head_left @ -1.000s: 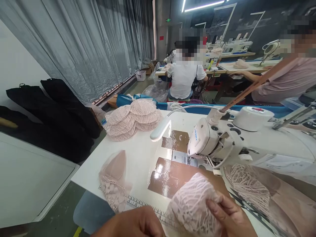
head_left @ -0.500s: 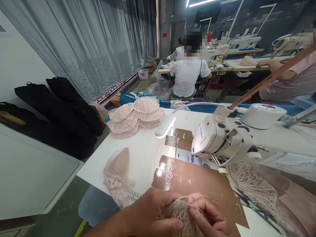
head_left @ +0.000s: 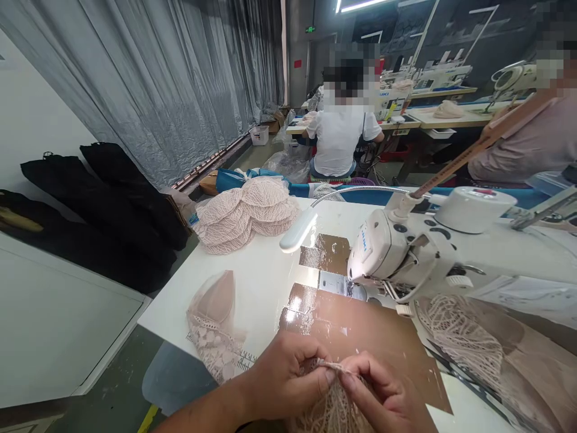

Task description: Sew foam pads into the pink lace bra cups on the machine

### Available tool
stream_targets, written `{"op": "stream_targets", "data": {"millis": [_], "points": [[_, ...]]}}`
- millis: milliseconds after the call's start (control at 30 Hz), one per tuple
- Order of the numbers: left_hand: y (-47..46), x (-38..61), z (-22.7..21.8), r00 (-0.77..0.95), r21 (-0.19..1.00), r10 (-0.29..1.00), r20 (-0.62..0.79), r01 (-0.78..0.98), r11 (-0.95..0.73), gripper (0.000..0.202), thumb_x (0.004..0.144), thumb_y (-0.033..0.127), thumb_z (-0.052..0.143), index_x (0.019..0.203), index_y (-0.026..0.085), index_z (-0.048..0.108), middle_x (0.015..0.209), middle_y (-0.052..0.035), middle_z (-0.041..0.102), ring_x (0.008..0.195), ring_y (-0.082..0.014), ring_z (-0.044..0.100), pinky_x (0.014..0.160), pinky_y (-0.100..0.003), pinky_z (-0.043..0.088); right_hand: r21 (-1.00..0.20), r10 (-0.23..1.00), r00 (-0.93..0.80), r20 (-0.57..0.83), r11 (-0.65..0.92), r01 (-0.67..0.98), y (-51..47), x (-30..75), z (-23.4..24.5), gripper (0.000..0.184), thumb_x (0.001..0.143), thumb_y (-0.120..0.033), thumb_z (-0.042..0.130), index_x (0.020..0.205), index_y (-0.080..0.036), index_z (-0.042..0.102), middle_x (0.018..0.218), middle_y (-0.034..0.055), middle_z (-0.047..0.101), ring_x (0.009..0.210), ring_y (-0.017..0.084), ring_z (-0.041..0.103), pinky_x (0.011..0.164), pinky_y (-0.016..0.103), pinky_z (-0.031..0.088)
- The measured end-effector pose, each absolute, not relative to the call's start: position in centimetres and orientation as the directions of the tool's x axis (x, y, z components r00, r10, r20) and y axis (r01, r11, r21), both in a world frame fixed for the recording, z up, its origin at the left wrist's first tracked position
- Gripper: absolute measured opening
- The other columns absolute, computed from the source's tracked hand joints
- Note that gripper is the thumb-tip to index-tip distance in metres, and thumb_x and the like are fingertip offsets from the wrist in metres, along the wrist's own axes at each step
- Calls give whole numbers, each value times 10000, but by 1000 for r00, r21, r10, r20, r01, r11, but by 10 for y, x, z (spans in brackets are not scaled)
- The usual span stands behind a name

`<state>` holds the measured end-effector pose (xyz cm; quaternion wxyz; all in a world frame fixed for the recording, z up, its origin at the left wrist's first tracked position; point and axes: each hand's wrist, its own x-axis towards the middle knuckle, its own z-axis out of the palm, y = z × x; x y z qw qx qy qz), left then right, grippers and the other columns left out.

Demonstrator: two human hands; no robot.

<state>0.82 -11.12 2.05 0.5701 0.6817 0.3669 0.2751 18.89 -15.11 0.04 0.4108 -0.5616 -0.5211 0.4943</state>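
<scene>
My left hand (head_left: 283, 379) and my right hand (head_left: 383, 397) meet at the bottom edge, both pinched on a piece of pale pink lace (head_left: 331, 409) held just above the table's near edge. The lace hangs down between my fingers and runs out of the picture. A white sewing machine (head_left: 406, 252) stands right behind my hands, its head over brown taped patches (head_left: 360, 328) on the white table (head_left: 265, 276). A sheer cup-shaped piece with lace trim (head_left: 214, 325) lies to the left of my left hand.
A stack of pink lace cups (head_left: 247, 213) sits at the table's far left corner. More lace and beige fabric (head_left: 478, 349) lies under the machine at right. Black bags (head_left: 103, 204) lie on the floor left. Other people sit at sewing tables behind.
My hands came together from the spread lace cup a second ago and now pinch its gathered edge. The view has shifted slightly.
</scene>
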Motion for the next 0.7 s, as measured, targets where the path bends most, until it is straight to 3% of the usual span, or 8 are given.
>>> {"op": "stream_targets", "data": {"millis": [67,167,367,533,633,700], "points": [[-111,10,19,568,980,821,-51,186,-68,186,820,281,563,742,114,587,610,19,448,562,-81,368,525,-198,298,-979,990,-40,-135,-127,157,-149,192,2,341,754,-561,617,782,-226,669,693,6,620,634,169,554,590,249,440],[-110,13,17,572,983,817,-69,178,-42,199,809,296,592,736,112,586,607,25,439,564,-75,359,523,-193,287,-978,987,-90,-130,-113,173,-145,196,4,327,770,-539,613,713,-218,644,632,-13,555,595,147,492,567,238,403],[-105,12,7,668,932,698,-257,-19,362,389,732,456,721,824,95,609,647,10,477,585,-77,397,552,-194,324,-974,976,-107,-189,-172,149,-144,199,8,384,773,-557,609,630,-201,587,591,-23,480,587,133,413,552,240,322],[-106,22,-6,628,886,718,-299,-96,453,393,688,435,769,759,83,610,613,5,498,550,-68,406,535,-197,311,-974,971,-108,-215,-205,96,-144,199,8,385,761,-555,628,624,-197,589,580,-31,451,574,121,385,534,228,310],[-105,27,-8,552,795,736,-391,-201,573,399,608,403,803,667,120,529,561,20,493,489,-65,397,492,-198,299,-979,976,-110,-187,-176,98,-141,204,1,359,757,-547,630,659,-202,612,598,-21,505,582,129,434,539,225,357],[-99,21,-1,470,772,781,-412,-275,573,407,600,401,786,643,149,470,543,33,477,475,-73,401,483,-203,310,-985,988,-43,-148,-144,93,-139,213,-3,331,749,-541,631,719,-212,641,706,4,595,676,160,531,621,236,428]]}}
